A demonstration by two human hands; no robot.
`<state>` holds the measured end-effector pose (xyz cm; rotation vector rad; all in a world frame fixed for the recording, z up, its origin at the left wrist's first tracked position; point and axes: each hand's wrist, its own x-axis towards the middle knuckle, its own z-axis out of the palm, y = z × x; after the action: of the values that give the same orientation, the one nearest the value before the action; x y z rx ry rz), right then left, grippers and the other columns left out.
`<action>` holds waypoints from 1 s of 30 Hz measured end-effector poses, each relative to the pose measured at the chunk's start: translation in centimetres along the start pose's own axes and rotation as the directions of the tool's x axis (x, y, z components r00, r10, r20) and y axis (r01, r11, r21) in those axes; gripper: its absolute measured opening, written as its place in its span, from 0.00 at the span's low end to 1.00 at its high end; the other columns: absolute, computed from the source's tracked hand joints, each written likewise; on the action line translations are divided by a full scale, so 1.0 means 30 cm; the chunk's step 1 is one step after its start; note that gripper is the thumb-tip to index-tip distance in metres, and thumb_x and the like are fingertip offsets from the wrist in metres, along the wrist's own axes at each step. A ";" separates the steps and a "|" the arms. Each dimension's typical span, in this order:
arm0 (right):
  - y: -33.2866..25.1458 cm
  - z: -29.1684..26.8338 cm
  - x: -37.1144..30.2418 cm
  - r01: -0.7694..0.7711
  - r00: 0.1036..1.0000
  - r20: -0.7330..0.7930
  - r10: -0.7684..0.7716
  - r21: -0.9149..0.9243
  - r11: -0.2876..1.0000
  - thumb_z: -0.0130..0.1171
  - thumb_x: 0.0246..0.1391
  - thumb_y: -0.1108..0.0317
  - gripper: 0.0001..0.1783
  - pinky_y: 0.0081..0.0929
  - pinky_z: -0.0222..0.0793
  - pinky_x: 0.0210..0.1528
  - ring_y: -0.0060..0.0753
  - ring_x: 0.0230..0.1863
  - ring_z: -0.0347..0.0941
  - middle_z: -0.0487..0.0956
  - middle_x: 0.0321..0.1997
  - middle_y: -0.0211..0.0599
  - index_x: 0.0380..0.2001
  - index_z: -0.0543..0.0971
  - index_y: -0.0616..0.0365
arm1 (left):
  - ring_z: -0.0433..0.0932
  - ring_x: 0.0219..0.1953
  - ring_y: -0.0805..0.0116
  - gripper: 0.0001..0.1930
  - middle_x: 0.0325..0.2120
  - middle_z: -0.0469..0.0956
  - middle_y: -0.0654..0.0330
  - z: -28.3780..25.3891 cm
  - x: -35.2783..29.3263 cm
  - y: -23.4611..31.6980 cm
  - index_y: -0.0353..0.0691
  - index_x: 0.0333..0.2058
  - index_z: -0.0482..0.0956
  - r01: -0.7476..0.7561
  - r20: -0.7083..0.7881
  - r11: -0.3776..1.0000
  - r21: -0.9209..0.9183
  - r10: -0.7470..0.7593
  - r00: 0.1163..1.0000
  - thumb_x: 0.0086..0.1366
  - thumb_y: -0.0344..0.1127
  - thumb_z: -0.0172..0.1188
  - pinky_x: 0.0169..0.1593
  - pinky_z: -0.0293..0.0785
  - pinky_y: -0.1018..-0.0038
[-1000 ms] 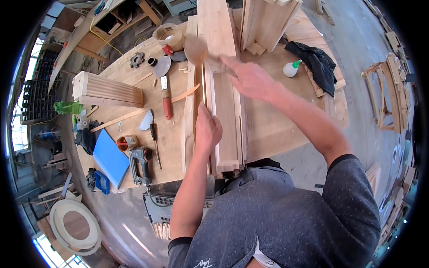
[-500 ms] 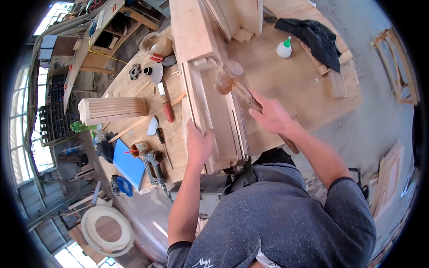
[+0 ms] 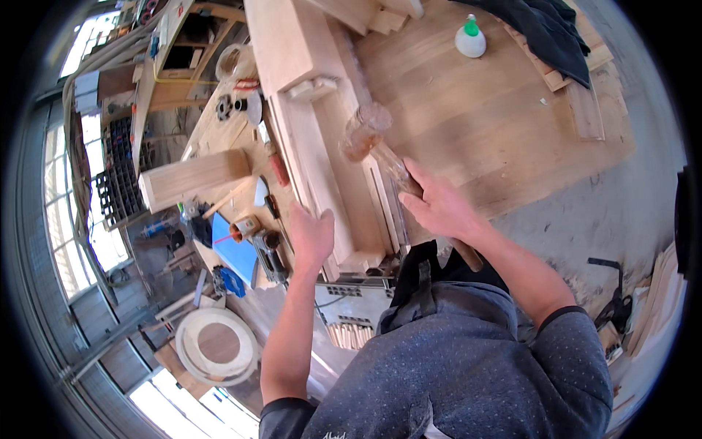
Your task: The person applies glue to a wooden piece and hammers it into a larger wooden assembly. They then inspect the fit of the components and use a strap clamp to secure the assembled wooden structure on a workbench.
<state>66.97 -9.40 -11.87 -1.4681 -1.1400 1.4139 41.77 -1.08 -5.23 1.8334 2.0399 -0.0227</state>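
Mallet point(image 3: 368, 132) and box point(image 3: 347, 194) make up the work here. The box lies lengthwise on the tabletop point(image 3: 468, 139), its near end by the person's waist, its open channel facing up and its far part seemingly covered by a board point(image 3: 289, 40). The right hand point(image 3: 442, 201) grips the mallet by its handle, so that the mallet's head shows over the box's right wall; whether the two touch, I cannot tell. The left hand point(image 3: 313, 235) lies on the box's left wall with the thumb raised; the fingertips are hidden, so I cannot tell whether they grip it. The step in hand looks like knocking the box's parts tight, perhaps between blows. Another blow would call for the left hand to steady the wall, thumb well clear of the strike, and for the mallet to land square, since a skewed hit could dent the pale wood. Left of the box lie a screwdriver point(image 3: 273, 207) and a nail gun point(image 3: 269, 252); a bottle point(image 3: 471, 42) stands well to its right.
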 end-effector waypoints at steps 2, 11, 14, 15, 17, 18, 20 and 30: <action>-0.034 0.020 0.007 0.055 0.998 0.011 -0.055 -0.019 0.998 0.59 0.64 0.63 0.38 0.39 0.75 0.47 0.50 0.40 0.81 0.83 0.48 0.55 0.73 0.60 0.59 | 0.79 0.40 0.34 0.19 0.32 0.77 0.35 0.004 -0.001 -0.021 0.27 0.40 0.67 -0.044 0.002 0.993 -0.110 0.044 0.999 0.57 0.33 0.63 0.47 0.73 0.49; -0.167 0.066 -0.158 0.153 0.982 0.114 -0.149 -0.035 0.988 0.62 0.62 0.70 0.29 0.35 0.74 0.46 0.44 0.38 0.79 0.80 0.40 0.51 0.65 0.69 0.61 | 0.77 0.35 0.64 0.25 0.34 0.78 0.54 0.013 0.036 -0.122 0.30 0.50 0.69 -0.045 0.168 0.769 -0.638 0.196 0.966 0.57 0.31 0.68 0.40 0.74 0.68; -0.169 0.094 -0.246 0.234 0.968 0.159 -0.192 -0.310 0.922 0.63 0.61 0.69 0.26 0.41 0.73 0.37 0.55 0.32 0.77 0.79 0.34 0.54 0.61 0.71 0.61 | 0.76 0.38 0.70 0.33 0.37 0.78 0.59 0.052 0.051 -0.169 0.29 0.58 0.67 0.079 0.272 0.539 -0.839 0.289 0.918 0.56 0.32 0.70 0.44 0.74 0.73; -0.176 0.113 -0.278 0.232 0.969 0.163 -0.183 -0.364 0.902 0.64 0.60 0.69 0.26 0.42 0.73 0.36 0.57 0.31 0.77 0.79 0.33 0.54 0.61 0.71 0.60 | 0.76 0.39 0.70 0.33 0.37 0.78 0.58 0.053 0.056 -0.184 0.28 0.58 0.68 0.068 0.294 0.562 -0.824 0.323 0.900 0.56 0.33 0.71 0.44 0.75 0.72; -0.208 0.150 -0.325 0.267 0.961 0.169 -0.217 -0.379 0.886 0.64 0.60 0.68 0.25 0.44 0.72 0.34 0.63 0.33 0.77 0.80 0.33 0.56 0.59 0.72 0.59 | 0.77 0.40 0.69 0.33 0.37 0.79 0.58 0.017 0.061 -0.166 0.27 0.57 0.70 0.029 0.335 0.607 -0.794 0.398 0.854 0.55 0.35 0.71 0.46 0.76 0.72; -0.209 0.170 -0.346 0.268 0.961 0.174 -0.215 -0.396 0.878 0.64 0.60 0.68 0.25 0.45 0.72 0.35 0.64 0.34 0.77 0.80 0.34 0.56 0.59 0.72 0.59 | 0.77 0.39 0.70 0.28 0.36 0.79 0.58 0.029 0.068 -0.170 0.26 0.51 0.73 0.025 0.320 0.592 -0.805 0.400 0.859 0.55 0.36 0.70 0.44 0.76 0.72; -0.231 0.208 -0.379 0.303 0.949 0.228 -0.218 -0.472 0.828 0.65 0.58 0.71 0.28 0.38 0.76 0.41 0.56 0.37 0.81 0.82 0.39 0.57 0.59 0.71 0.66 | 0.76 0.34 0.73 0.20 0.31 0.80 0.60 0.058 0.083 -0.204 0.26 0.40 0.79 -0.010 0.270 0.566 -0.824 0.409 0.872 0.56 0.37 0.70 0.37 0.75 0.72; -0.271 0.399 -0.436 0.291 0.955 0.226 -0.192 -0.593 0.751 0.65 0.60 0.71 0.35 0.44 0.78 0.49 0.63 0.48 0.81 0.82 0.50 0.60 0.69 0.65 0.61 | 0.78 0.30 0.58 0.20 0.27 0.80 0.44 0.106 0.159 -0.210 0.17 0.33 0.78 -0.266 0.300 0.765 -0.586 0.510 0.806 0.51 0.35 0.66 0.39 0.77 0.64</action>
<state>54.70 -20.12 -1.16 -1.5758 -1.9590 1.0122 36.32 1.71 -11.14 1.6691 1.1543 0.1953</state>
